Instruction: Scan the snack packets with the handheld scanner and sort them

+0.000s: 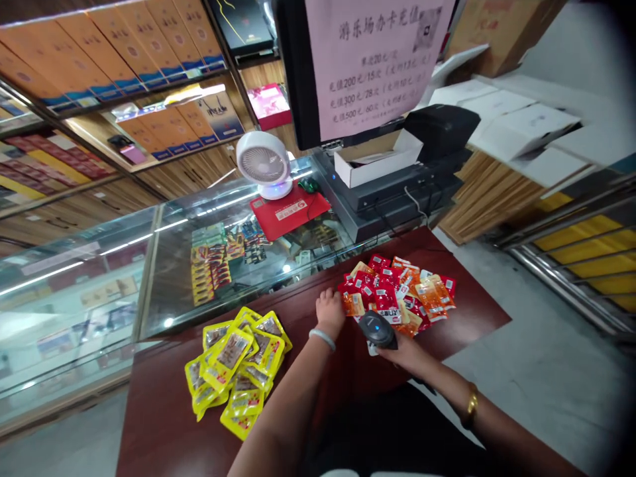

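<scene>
Evidently the work is partway along, judging from how things lie. The right hand (405, 352) is closed around a handheld barcode scanner (378, 327), its head hanging over the near edge of a loose heap of red and orange snack packets (386, 297). That heap spreads on the worktop (161, 397) just beyond the right hand and to the right of the left hand (330, 313). The left hand lies palm down, fingers loosely curled, its tips beside or on an orange packet (354, 305) at the heap's edge; the view is too coarse to tell whether it grips that packet.

To the left of the left hand, well apart from the heap, sits a pile of yellow snack packets (232, 351) with clear windows, overlapping one another and touched by neither hand. The two kinds are already apart, so the sorting by colour looks done. Scanning seems the part in hand, with the red and orange packets probably left to deal with; nothing visible marks any packet, yellow ones included, as scanned or unscanned.
</scene>
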The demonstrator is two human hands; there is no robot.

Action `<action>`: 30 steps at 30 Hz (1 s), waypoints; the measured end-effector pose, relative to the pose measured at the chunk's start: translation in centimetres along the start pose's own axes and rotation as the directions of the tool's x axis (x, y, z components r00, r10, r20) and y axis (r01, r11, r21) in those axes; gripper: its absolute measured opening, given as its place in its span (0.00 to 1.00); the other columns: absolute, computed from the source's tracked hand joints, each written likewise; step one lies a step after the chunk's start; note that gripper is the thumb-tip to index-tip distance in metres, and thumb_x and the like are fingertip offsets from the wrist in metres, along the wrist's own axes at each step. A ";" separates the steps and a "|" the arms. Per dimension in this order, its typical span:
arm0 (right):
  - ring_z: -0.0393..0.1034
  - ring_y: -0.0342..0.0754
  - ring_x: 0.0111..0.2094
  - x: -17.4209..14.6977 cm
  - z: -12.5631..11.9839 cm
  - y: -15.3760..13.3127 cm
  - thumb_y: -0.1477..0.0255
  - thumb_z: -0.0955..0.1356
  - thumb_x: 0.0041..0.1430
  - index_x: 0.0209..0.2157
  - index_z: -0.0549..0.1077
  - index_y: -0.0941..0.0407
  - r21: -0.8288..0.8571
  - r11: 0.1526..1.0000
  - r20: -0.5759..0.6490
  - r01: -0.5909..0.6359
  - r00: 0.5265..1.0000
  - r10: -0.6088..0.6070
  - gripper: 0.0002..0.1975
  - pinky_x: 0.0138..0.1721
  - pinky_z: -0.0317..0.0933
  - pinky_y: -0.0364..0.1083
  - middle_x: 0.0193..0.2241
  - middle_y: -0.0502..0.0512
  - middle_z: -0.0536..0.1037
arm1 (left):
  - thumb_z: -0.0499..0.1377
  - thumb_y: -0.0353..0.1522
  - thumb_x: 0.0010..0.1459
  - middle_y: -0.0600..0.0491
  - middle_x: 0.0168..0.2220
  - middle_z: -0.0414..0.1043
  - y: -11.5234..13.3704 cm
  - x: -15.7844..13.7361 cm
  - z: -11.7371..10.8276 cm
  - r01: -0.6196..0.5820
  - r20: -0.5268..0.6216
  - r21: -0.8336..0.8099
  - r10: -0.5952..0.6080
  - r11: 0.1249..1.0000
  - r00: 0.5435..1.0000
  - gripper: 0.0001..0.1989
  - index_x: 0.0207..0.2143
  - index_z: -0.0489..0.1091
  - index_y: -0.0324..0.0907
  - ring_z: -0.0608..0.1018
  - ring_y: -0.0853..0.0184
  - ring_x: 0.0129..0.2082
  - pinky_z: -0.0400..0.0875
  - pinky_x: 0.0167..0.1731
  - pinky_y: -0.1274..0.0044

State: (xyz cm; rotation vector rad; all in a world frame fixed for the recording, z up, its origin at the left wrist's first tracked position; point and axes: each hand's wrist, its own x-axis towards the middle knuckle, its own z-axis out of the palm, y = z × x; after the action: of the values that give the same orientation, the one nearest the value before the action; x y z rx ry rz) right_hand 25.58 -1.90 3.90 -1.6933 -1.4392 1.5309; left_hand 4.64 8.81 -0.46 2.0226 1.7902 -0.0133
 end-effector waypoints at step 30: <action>0.72 0.61 0.52 2.8 1.7 -0.2 0.65 0.73 0.51 0.50 0.73 0.55 0.061 0.996 0.159 0.070 0.984 -0.079 0.24 0.56 0.63 0.60 0.48 0.61 0.80 | 0.62 0.39 0.54 0.45 0.36 0.76 -7.8 -5.6 0.8 0.541 0.017 -0.611 -0.674 0.578 0.739 0.17 0.41 0.65 0.37 0.79 0.61 0.35 0.71 0.36 0.72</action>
State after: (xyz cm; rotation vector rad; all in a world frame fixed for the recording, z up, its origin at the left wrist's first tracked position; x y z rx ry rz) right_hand 23.49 0.14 2.28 -1.4957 -1.5078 1.6834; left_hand -3.40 3.75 -2.01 0.9244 2.2028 0.5116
